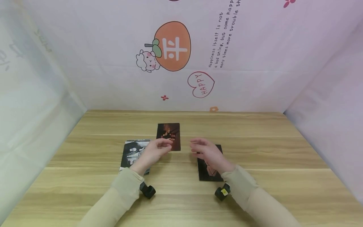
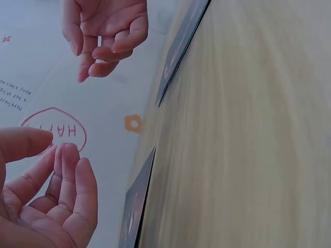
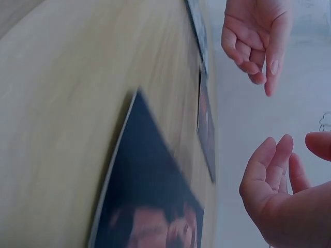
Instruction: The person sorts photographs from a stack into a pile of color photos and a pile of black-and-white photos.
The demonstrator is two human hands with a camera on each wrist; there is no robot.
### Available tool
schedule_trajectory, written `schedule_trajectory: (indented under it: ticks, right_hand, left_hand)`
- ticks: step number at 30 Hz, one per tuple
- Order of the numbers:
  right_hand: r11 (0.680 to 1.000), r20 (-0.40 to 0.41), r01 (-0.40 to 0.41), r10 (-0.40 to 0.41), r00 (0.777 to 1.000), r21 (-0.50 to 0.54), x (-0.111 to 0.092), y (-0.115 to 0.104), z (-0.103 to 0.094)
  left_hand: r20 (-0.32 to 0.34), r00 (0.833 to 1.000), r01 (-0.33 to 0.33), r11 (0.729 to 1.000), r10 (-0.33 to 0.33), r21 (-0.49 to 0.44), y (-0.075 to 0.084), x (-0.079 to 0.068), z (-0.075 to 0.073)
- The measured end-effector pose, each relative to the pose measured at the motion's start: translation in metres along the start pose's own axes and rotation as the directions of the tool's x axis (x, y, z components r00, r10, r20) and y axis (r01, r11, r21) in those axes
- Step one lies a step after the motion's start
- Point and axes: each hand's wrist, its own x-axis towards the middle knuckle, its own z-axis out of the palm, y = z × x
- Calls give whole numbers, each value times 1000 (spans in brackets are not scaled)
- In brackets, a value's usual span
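Three picture prints lie flat on the wood-grain table (image 1: 175, 201): a black-and-white print (image 1: 131, 153) at left, a dark red-brown print (image 1: 176, 142) farther back in the middle, a mostly black print (image 1: 210, 175) at right. All are apart from one another.

Left hand (image 1: 154, 152): fingers loosely bent, thumb near the fingertips, nothing held. Right hand (image 1: 209, 154): likewise relaxed, thumb apart from fingers, nothing held. The palms roughly face each other across a gap.

Progress, judged from layout: the prints are down and set out separately; none is in hand. Whether any further handling is left cannot be read from the arrangement.

View comparison: the head view gives the whole layout, but there the hands overlap the prints and seem almost to touch them. Both wrist views show the hands raised off the table and clear of the prints, with palms and finger gaps visible. The left wrist view shows only two prints, nearly edge-on; the right wrist view brings the black print close. Its edge looks thick in the left wrist view, perhaps stiff card or more than one sheet; too blurred to settle.
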Motion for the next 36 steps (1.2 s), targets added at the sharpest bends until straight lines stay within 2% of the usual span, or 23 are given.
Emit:
schedule_trajectory:
  ticks: [10, 16, 21, 30, 36]
  right_hand:
    - [1000, -87, 1, -3, 996, -16, -9, 9, -33]
    - [1000, -136, -17, 17, 991, 2, -12, 12, -41]
    - [1000, -152, -22, 20, 988, -9, -17, 14, -49]
    - [995, -141, -30, 16, 990, -100, -26, 21, -70]
    - [990, -101, -33, 19, 995, -139, -31, 23, -83]
  left_hand:
    - [34, 998, -61, 998, 61, 16, -3, 10, 30]
    - [39, 996, -80, 997, 79, 15, -2, 12, 40]
    - [75, 993, -89, 996, 87, 19, -4, 13, 46]
    - [141, 990, -6, 994, 22, -111, -3, 10, 57]
    - [239, 970, 81, 980, -36, -184, -3, 7, 65]
